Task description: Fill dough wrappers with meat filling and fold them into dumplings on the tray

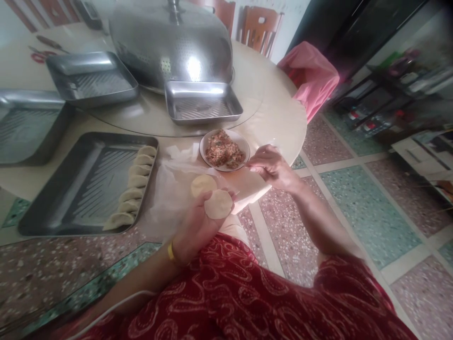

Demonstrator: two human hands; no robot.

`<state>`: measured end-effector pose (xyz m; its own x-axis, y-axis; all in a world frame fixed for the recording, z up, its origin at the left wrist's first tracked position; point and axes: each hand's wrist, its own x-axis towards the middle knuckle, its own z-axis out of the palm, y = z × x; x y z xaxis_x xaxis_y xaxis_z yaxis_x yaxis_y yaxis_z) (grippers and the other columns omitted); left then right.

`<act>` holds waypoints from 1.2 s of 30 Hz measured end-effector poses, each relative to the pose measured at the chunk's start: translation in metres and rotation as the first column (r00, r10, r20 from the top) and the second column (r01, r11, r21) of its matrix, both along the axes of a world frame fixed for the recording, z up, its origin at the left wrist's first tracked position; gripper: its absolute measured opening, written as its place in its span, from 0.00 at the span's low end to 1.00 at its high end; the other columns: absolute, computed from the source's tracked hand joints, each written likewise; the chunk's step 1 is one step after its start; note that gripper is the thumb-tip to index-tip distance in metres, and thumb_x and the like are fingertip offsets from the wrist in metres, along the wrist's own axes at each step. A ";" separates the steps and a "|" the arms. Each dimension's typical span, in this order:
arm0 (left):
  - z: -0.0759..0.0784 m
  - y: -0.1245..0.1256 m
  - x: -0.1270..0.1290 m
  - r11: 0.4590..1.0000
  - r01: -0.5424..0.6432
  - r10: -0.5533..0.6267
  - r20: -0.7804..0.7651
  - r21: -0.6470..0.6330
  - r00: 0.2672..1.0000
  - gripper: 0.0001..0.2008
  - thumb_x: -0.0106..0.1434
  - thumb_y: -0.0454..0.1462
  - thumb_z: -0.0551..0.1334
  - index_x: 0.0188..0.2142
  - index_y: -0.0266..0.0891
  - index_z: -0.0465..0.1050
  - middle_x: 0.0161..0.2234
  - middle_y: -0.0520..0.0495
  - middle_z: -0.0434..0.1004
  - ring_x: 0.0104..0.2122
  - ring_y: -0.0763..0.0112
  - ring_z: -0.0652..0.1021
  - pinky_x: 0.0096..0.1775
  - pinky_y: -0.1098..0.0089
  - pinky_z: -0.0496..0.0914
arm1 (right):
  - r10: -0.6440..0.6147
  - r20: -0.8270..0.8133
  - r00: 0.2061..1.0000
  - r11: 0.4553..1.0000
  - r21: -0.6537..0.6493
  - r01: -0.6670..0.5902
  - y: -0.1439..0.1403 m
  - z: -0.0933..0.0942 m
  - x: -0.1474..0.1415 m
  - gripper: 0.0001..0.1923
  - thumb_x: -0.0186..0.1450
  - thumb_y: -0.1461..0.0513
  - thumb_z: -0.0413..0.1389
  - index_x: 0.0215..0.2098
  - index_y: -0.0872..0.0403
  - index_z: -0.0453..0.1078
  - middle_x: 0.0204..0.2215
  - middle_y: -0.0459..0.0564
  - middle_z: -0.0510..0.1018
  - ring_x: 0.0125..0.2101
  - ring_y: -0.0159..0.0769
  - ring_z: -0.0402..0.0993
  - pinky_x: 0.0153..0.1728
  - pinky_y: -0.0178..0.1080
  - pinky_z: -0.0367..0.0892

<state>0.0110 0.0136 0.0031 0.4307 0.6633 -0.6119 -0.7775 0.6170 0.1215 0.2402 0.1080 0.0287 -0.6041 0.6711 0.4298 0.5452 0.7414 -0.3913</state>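
Observation:
On the palm of my left hand [200,224] lies a round, pale dumpling wrapper [218,205], held by the fingers curled under and around its edge. Just behind it, another round wrapper or a stack of them [202,185] rests on a crumpled clear plastic sheet [168,186]. My right hand [271,166] is beside a white bowl [247,163] of minced reddish-brown filling [224,150]. Its fingers are pinched together near the rim, and what they hold, if anything, cannot be made out. Several folded dumplings [137,181] stand in a row along the right side of a dark metal tray [88,174].
More metal trays [203,101] stand farther back on the round table [279,113]. A large perforated metal dome cover [173,47] sits on the glass turntable. Red-handled scissors [40,56] lie at the far left. A pink cloth [313,73] hangs over a chair at the right.

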 end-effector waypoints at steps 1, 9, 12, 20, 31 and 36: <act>0.000 0.000 0.000 1.000 -0.002 0.002 -0.008 -0.005 1.000 0.17 0.63 0.34 0.55 0.50 0.29 0.69 0.46 0.33 0.79 0.45 0.57 0.80 0.45 0.61 0.76 | 0.013 0.015 1.000 1.000 -0.011 -0.013 0.001 0.000 0.001 0.17 0.69 0.47 0.49 0.37 0.41 0.78 0.33 0.39 0.84 0.36 0.37 0.74 0.45 0.45 0.64; 0.001 0.000 0.000 1.000 0.018 -0.018 0.017 0.017 1.000 0.13 0.64 0.35 0.56 0.45 0.31 0.72 0.47 0.35 0.78 0.44 0.59 0.80 0.43 0.64 0.77 | -0.037 -0.021 0.999 0.996 -0.077 0.035 0.007 0.012 0.014 0.20 0.68 0.44 0.49 0.35 0.42 0.78 0.30 0.42 0.83 0.33 0.37 0.74 0.45 0.47 0.64; -0.001 0.001 0.001 1.000 0.014 -0.014 0.011 0.023 1.000 0.14 0.64 0.35 0.56 0.46 0.31 0.72 0.48 0.34 0.78 0.45 0.58 0.80 0.43 0.64 0.77 | -0.097 -0.130 0.987 0.982 -0.174 0.073 0.009 0.006 0.016 0.18 0.67 0.45 0.52 0.33 0.44 0.78 0.30 0.44 0.82 0.33 0.37 0.74 0.44 0.47 0.66; -0.002 0.002 0.003 0.999 -0.034 0.034 0.039 0.012 0.999 0.14 0.64 0.34 0.55 0.46 0.29 0.71 0.44 0.35 0.79 0.46 0.57 0.80 0.47 0.61 0.77 | -0.663 -0.414 0.624 0.671 -0.699 0.249 0.018 -0.020 0.001 0.11 0.62 0.56 0.58 0.27 0.54 0.76 0.19 0.44 0.76 0.25 0.30 0.71 0.33 0.37 0.67; 0.012 0.018 0.001 0.977 -0.164 0.163 0.021 0.134 0.986 0.13 0.67 0.35 0.51 0.33 0.35 0.73 0.36 0.43 0.80 0.42 0.60 0.80 0.49 0.55 0.75 | -0.774 -0.396 0.494 0.473 -0.880 0.036 0.029 -0.020 -0.020 0.16 0.63 0.51 0.58 0.27 0.54 0.70 0.16 0.45 0.75 0.18 0.28 0.69 0.24 0.34 0.66; 0.013 0.033 0.002 0.985 -0.161 0.158 0.052 0.063 0.986 0.18 0.70 0.41 0.50 0.45 0.32 0.73 0.41 0.39 0.80 0.44 0.60 0.79 0.46 0.61 0.75 | -0.713 -0.516 0.475 0.570 -0.821 -0.036 0.007 0.007 -0.019 0.15 0.65 0.52 0.55 0.28 0.53 0.72 0.18 0.44 0.76 0.20 0.27 0.70 0.25 0.34 0.67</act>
<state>0.0132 0.0466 0.0156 0.3433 0.7645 -0.5456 -0.8710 0.4765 0.1195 0.2215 0.1155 0.0354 0.0670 0.9888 -0.1336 -0.1123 -0.1256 -0.9857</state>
